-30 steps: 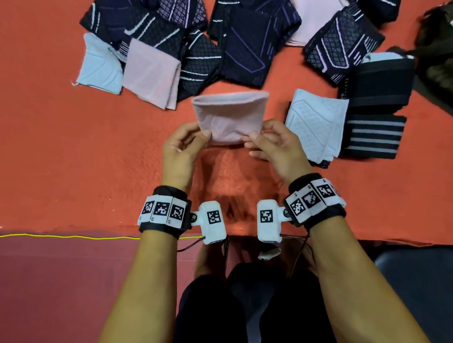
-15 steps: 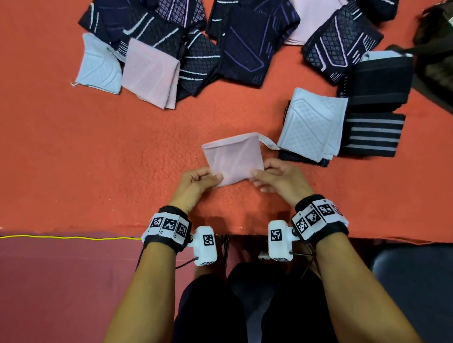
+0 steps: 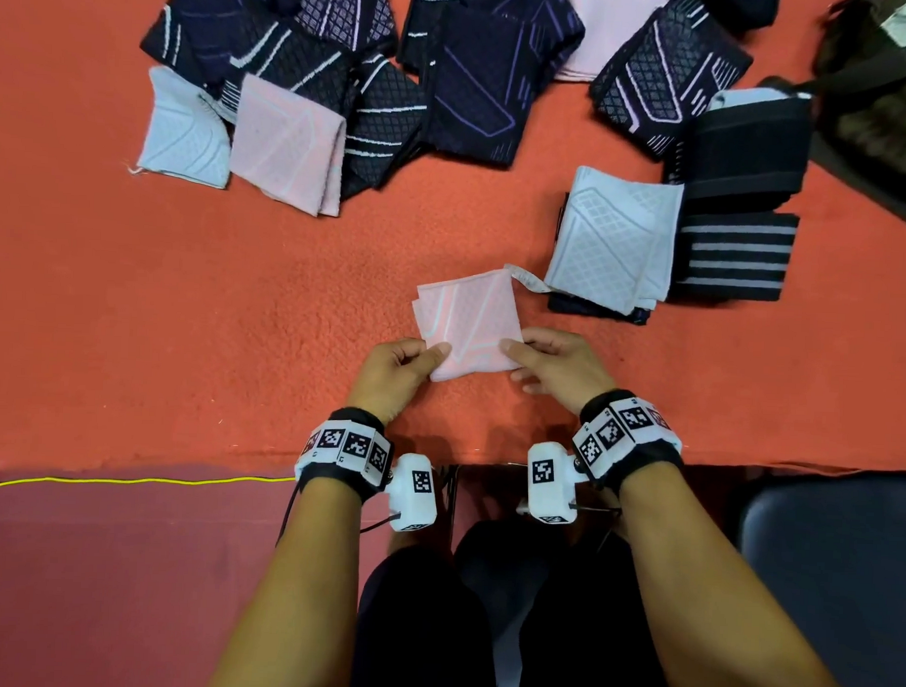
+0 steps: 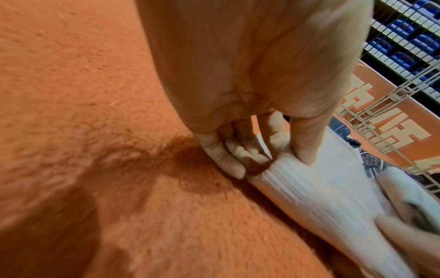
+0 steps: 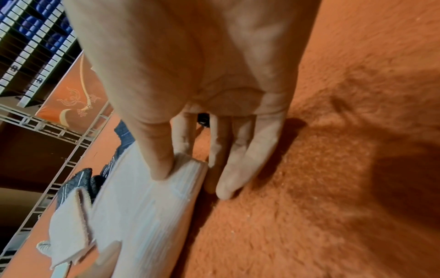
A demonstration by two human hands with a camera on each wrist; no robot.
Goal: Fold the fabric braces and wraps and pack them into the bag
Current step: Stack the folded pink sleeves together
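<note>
A folded pale pink brace (image 3: pixel 467 320) lies on the orange cloth in front of me. My left hand (image 3: pixel 404 364) pinches its near left corner, thumb on top and fingers curled beneath (image 4: pixel 302 148). At the near right corner my right hand (image 3: pixel 553 362) pinches the brace (image 5: pixel 152 203) the same way, thumb on top. A small label tab (image 3: pixel 527 279) sticks out from the brace's far right corner. The dark bag (image 3: pixel 880 101) sits at the far right edge of the head view.
A stack of folded braces, white (image 3: pixel 613 241) on top, lies right of the pink one beside black striped wraps (image 3: pixel 734 255). Unfolded dark patterned braces (image 3: pixel 476 71), a pink (image 3: pixel 288 147) and a white one (image 3: pixel 183 133) lie at the back. The cloth's front edge (image 3: pixel 179 462) runs under my wrists.
Both hands have drawn the pink brace down from mid-air and toward me, and it now lies folded flat on the cloth, still pinched at its near corners.
</note>
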